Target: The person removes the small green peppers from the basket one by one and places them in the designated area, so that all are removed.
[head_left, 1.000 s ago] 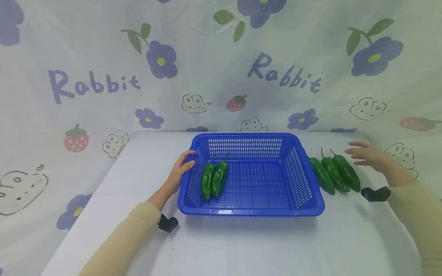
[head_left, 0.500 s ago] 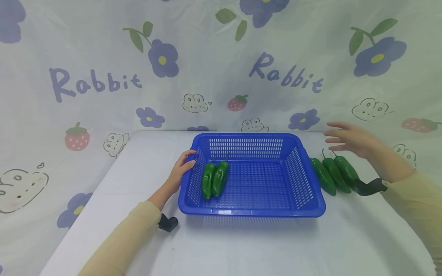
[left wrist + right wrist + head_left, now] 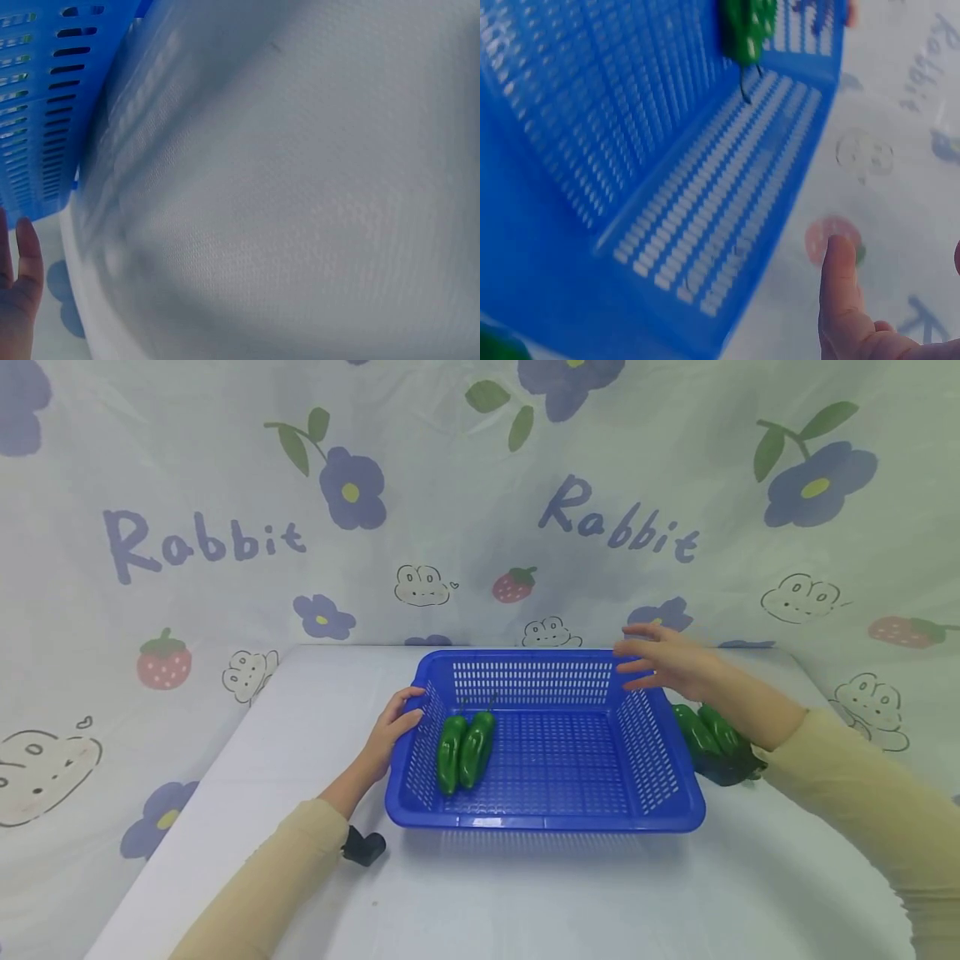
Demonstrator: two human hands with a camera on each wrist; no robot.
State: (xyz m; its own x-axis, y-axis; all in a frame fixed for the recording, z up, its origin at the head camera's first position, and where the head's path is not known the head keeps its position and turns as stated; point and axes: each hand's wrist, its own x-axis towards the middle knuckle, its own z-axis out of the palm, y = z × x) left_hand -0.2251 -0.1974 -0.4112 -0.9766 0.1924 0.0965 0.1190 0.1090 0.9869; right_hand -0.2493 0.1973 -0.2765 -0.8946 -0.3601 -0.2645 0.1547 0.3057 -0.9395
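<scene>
Two glossy green chili peppers [image 3: 463, 752] lie side by side at the left inside a blue plastic basket [image 3: 546, 821] with slotted walls. My left hand [image 3: 384, 737] holds the basket's left rim, thumb and fingers at its edge. Over the back right corner of the basket hovers my right hand [image 3: 667, 662], its fingers spread and holding nothing. More green peppers [image 3: 697, 732] lie on the table just right of the basket, partly hidden by my right forearm. The right wrist view shows the peppers [image 3: 742, 34] in the basket and my thumb [image 3: 838, 277] outside the rim.
The basket stands on a white-covered table [image 3: 480, 902]. Behind it hangs a pale curtain [image 3: 465, 510] printed with flowers, strawberries and rabbits. A black wrist strap piece [image 3: 365, 846] sticks out beside my left sleeve.
My right hand has moved left, from beside the loose peppers to above the basket's back right corner. The left hand, the basket and the peppers stay in place.
</scene>
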